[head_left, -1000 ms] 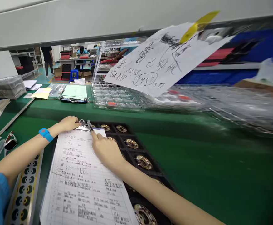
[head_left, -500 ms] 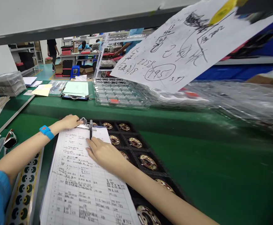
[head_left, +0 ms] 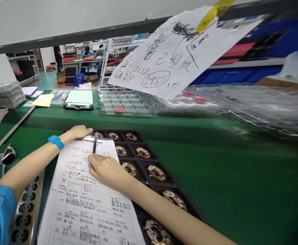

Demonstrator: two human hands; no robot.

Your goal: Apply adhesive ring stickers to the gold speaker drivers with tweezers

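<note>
Step's prob. handling pen [head_left: 95, 144] at clip [head_left: 87, 140], ctr-left: R hand [head_left: 107, 168] fingers together, grip unclear; L hand [head_left: 79, 131] fingers, can't tell; next prob. needs steady clip.

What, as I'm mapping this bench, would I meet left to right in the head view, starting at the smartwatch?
Smartwatch, blue wristband, left hand, pen, rightmost gold ring of the far row.

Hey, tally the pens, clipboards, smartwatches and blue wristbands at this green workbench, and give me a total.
Pen: 1
Clipboards: 2, one near, one farther back
Smartwatch: 1
Blue wristband: 1
Total: 5
</note>
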